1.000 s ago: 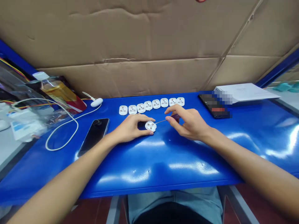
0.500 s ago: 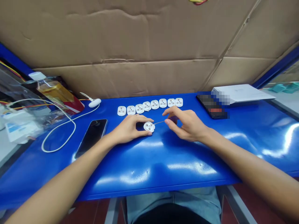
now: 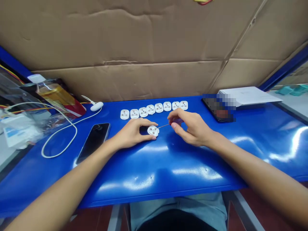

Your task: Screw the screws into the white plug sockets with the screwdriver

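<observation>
My left hand (image 3: 133, 133) pinches a small white plastic socket piece (image 3: 153, 130) with metal contacts between thumb and fingers, low over the blue tabletop. My right hand (image 3: 191, 128) is closed around the reddish handle of a thin screwdriver (image 3: 165, 125). Its shaft points left, and the tip meets the right edge of the held piece. Whether the tip sits in a screw is too small to tell. Behind both hands runs a row of several similar white socket pieces (image 3: 143, 112), contacts facing up.
Left of my left hand lies a phone (image 3: 93, 142), with a white cable (image 3: 76, 131) looping beside it. A drink bottle (image 3: 60, 96) leans at the back left. A second dark phone (image 3: 218, 110) and a white box (image 3: 250, 95) sit at right. Cardboard (image 3: 154, 48) walls the back.
The screwdriver handle has turned slightly in my right fingers, showing more red. Both hands stay in nearly the same place, and the whole view shifts a touch left.
</observation>
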Action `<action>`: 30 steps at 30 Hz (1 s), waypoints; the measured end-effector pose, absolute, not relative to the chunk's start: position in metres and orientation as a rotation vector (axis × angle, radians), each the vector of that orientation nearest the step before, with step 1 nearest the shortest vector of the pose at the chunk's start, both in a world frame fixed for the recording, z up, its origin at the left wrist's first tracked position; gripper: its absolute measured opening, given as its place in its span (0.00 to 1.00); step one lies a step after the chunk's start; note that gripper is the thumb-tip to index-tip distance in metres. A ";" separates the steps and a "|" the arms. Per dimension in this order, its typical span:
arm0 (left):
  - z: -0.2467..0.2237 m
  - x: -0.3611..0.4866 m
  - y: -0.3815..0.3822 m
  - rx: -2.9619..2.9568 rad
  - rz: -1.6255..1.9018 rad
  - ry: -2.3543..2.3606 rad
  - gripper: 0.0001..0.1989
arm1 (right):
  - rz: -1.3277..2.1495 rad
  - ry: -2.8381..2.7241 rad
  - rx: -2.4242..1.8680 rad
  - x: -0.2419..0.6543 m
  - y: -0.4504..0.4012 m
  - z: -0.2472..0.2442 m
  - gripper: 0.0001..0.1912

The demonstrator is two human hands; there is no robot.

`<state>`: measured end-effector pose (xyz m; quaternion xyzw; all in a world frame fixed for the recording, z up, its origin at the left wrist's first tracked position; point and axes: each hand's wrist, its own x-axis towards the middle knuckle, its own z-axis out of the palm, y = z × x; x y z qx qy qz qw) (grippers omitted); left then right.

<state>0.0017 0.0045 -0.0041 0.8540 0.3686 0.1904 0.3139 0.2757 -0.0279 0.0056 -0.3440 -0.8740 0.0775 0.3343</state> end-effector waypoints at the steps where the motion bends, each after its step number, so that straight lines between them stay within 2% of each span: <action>1: -0.004 0.002 0.005 2.254 0.503 0.969 0.28 | 0.184 -2.289 -0.885 0.276 -0.028 0.006 0.05; 4: -0.004 0.002 0.005 2.269 0.501 0.959 0.27 | 0.087 -2.294 -0.963 0.275 -0.028 0.005 0.07; 9: -0.003 0.002 0.005 2.272 0.498 0.962 0.28 | 0.221 -2.280 -0.944 0.274 -0.029 0.006 0.11; 13: -0.004 0.002 0.005 2.272 0.504 0.953 0.27 | 0.137 -2.267 -1.063 0.273 -0.029 0.006 0.08; 18: -0.004 0.002 0.004 2.272 0.508 0.966 0.27 | 0.284 -2.251 -0.969 0.273 -0.029 0.007 0.10; 21: -0.004 0.002 0.004 2.274 0.507 0.964 0.28 | 0.178 -2.247 -1.042 0.272 -0.029 0.006 0.06; 27: -0.004 0.003 0.004 2.276 0.512 0.962 0.27 | 0.286 -2.232 -0.986 0.272 -0.028 0.005 0.10; 30: -0.003 0.003 0.004 2.281 0.511 0.955 0.26 | 0.196 -2.240 -1.022 0.273 -0.029 0.004 0.07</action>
